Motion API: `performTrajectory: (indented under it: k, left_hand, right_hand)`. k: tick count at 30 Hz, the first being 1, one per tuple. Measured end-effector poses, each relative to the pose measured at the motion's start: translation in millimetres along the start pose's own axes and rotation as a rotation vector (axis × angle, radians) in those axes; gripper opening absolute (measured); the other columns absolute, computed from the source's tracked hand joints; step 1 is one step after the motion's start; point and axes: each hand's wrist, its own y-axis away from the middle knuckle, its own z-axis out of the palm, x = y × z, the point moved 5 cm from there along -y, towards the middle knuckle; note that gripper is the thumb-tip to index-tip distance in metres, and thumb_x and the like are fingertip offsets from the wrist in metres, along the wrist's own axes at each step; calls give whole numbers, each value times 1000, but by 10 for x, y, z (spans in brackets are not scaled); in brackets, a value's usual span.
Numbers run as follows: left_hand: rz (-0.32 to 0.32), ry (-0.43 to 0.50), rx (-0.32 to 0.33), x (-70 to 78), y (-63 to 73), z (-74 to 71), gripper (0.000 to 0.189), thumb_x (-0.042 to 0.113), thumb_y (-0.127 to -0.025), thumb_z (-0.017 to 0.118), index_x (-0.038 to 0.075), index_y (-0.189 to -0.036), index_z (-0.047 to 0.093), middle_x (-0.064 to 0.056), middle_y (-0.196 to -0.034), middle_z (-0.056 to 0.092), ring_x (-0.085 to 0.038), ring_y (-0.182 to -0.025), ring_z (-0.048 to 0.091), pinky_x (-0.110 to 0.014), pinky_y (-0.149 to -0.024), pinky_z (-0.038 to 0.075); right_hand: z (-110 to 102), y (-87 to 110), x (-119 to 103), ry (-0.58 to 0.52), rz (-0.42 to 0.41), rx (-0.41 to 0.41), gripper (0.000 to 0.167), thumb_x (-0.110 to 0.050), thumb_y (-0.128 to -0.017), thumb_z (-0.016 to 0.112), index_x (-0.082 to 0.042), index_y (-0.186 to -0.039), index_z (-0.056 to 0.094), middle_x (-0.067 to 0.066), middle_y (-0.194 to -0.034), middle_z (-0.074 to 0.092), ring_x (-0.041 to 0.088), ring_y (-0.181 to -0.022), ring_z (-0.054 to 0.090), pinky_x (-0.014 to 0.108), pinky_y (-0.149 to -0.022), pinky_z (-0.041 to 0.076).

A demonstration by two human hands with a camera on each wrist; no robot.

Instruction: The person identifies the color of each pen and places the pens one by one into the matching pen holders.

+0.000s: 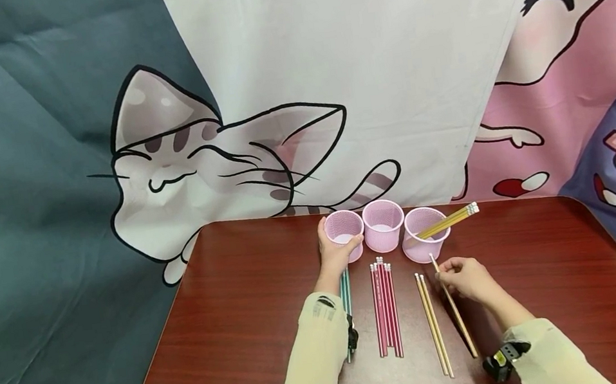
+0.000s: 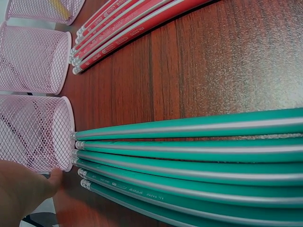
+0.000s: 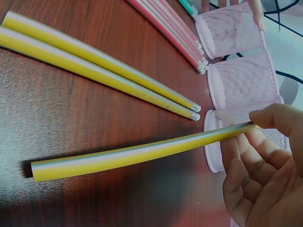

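My left hand (image 1: 335, 258) grips the leftmost pink mesh pencil cup (image 1: 344, 226), its thumb across the front. My right hand (image 1: 469, 278) pinches a yellow pencil (image 3: 142, 151) near its eraser end, between thumb and fingers. That pencil slants down towards the near side, just in front of the rightmost mesh cup (image 1: 416, 252). Several yellow pencils (image 1: 451, 221) lean to the right inside this cup. Two more yellow pencils (image 1: 433, 325) lie on the table to the left of the held one. Between the other two stands the middle mesh cup (image 1: 382, 240).
Several red pencils (image 1: 386, 311) lie side by side before the middle cup. Several green pencils (image 2: 189, 163) lie under the left forearm, partly hidden in the head view. Behind the brown table (image 1: 229, 306) hangs a printed cloth (image 1: 371, 47).
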Motion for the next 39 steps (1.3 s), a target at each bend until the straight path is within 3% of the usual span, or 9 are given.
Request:
performTrajectory:
  k: [10,19,39]
  left_hand:
    - [15,8,2,19,10,3,97,12,-65,84,16,-142,26,-16,-137,39,-31,-122,39,-44,-101,31]
    - [22,28,-9,13,4,-2,97,11,-65,84,15,-142,26,-17,-137,38,-34,-123,38,-44,-102,31]
    - [27,14,3,5,4,-1,98,12,-64,84,16,-142,26,-16,-137,38,-33,-122,39,-45,-101,30]
  right_hand:
    - [-105,28,-178,7,-48,34,15,-10,-84,63,4,-88,62,3,-61,57,18,-54,55,27,-45,44]
    - [-151,30,-254,42,-110,87,18,-16,-83,66,1,-86,61,2,-61,55,9,-55,51,23,-48,39]
    - [-237,23,-350,59,-147,123,19,-15,-85,64,3,-91,61,2,-64,57,8,-58,53,23,-55,41]
